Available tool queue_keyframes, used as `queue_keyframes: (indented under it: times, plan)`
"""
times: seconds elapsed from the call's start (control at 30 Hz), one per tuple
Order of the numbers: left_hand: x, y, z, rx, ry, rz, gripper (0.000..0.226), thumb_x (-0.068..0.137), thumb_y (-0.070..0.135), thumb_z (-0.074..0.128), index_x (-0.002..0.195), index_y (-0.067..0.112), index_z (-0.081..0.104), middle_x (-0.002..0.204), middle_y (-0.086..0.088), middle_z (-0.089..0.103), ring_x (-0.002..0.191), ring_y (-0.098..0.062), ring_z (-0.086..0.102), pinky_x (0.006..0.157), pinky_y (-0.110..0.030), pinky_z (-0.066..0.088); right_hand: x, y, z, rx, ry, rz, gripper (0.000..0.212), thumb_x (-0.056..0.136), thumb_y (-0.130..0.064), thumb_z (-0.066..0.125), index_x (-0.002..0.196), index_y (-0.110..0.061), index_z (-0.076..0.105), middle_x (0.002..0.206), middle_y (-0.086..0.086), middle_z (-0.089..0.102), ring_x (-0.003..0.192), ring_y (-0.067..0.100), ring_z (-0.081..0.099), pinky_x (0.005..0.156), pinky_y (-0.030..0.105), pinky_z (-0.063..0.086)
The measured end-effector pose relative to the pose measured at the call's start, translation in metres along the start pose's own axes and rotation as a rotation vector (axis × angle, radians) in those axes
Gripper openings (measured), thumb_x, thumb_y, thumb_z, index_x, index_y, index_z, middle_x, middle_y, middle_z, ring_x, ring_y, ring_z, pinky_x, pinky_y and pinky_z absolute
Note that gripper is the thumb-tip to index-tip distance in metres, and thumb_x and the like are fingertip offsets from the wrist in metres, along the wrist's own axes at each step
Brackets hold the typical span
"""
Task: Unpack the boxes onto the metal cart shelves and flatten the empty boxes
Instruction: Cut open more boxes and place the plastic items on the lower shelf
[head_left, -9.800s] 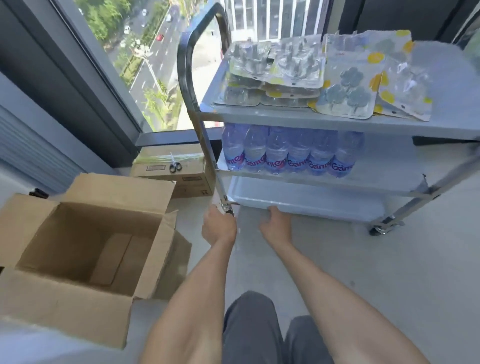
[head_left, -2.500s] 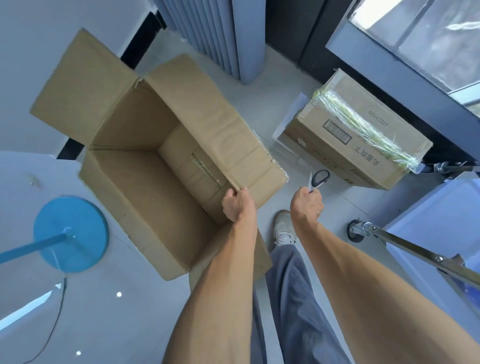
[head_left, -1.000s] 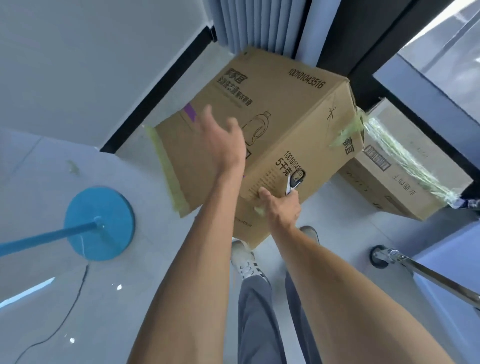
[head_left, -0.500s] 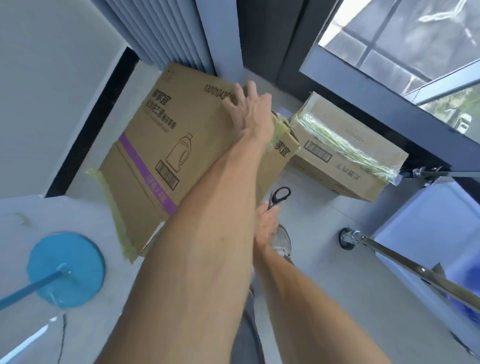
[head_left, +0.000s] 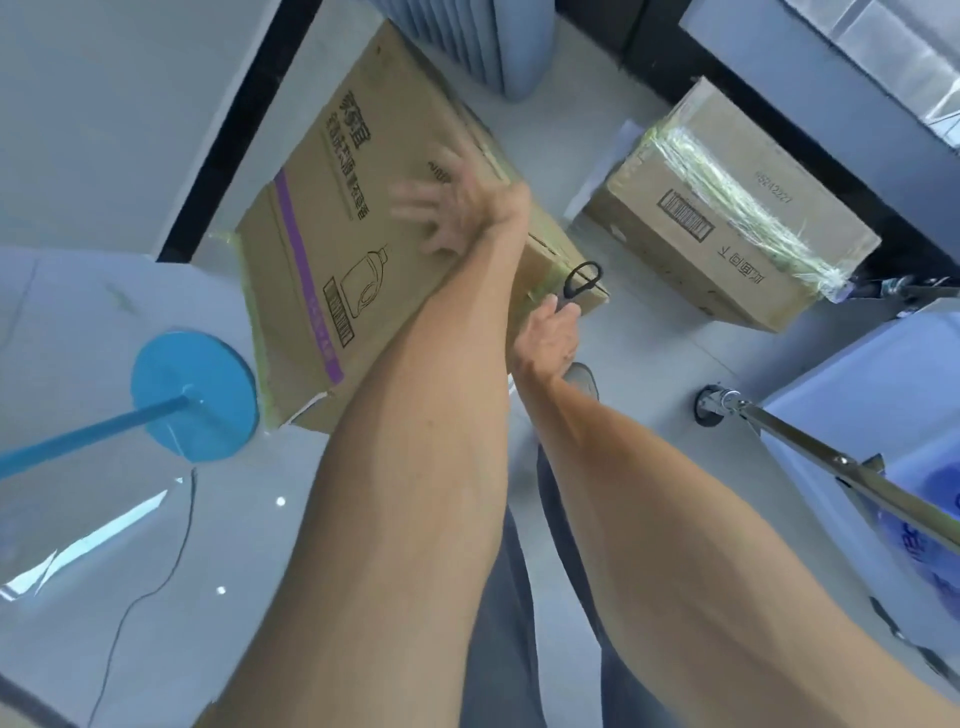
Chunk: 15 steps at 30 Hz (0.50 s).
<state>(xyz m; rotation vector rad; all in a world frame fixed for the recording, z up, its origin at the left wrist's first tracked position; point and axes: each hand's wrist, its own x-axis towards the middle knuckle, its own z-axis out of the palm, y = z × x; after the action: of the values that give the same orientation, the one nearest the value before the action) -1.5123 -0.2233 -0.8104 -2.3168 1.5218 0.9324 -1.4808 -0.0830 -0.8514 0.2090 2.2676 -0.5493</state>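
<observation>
The emptied cardboard box (head_left: 332, 218), printed with a bottle drawing and a purple stripe, lies turned over on the floor ahead of me. My left hand (head_left: 452, 208) is blurred and lies with spread fingers on its upper face. My right hand (head_left: 550, 338) grips a pair of black-handled scissors (head_left: 582, 280) right beside the box's near right corner; the blades are hidden in my fist. A second, sealed box (head_left: 727, 208) wrapped in clear tape sits on the floor to the right. The metal cart (head_left: 831, 462) shows at the right edge, with one caster (head_left: 709, 405) and bottled water low down.
A blue round stand base (head_left: 195, 395) with a blue pole sits on the floor at left, close to the box. A thin cable runs across the floor below it. A wall and a radiator-like panel stand behind the boxes. My legs and one shoe are under my arms.
My left hand has slid from the box's far top edge down onto its printed face. The box has tipped further toward me. The scissors stay in my right hand by the box corner.
</observation>
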Motion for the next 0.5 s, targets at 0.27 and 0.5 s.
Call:
queue_keyframes:
  times: [0.27,0.5]
  plan:
    - [0.001,-0.099,-0.025,-0.157,0.01,-0.217,0.059,0.078,0.031,0.069,0.131,0.018,0.047,0.134,-0.022,0.053,0.123,-0.038,0.049,0.091,-0.045,0.044,-0.038,0.032,0.007,-0.024,0.138,-0.094,0.033,0.106,-0.033,0.034,0.115,-0.005,0.051,0.113,0.013,0.055,0.104,0.03,0.05,0.08,0.031,0.028]
    - [-0.031,-0.201,-0.037,-0.315,-0.022,-0.126,0.086,0.067,0.026,0.074,0.143,0.017,0.036,0.137,-0.018,0.052,0.12,-0.035,0.054,0.088,-0.041,0.043,-0.086,0.051,0.016,-0.065,0.042,-0.24,0.028,0.104,-0.029,0.039,0.119,-0.009,0.051,0.105,0.004,0.046,0.095,0.023,0.043,0.083,0.03,0.028]
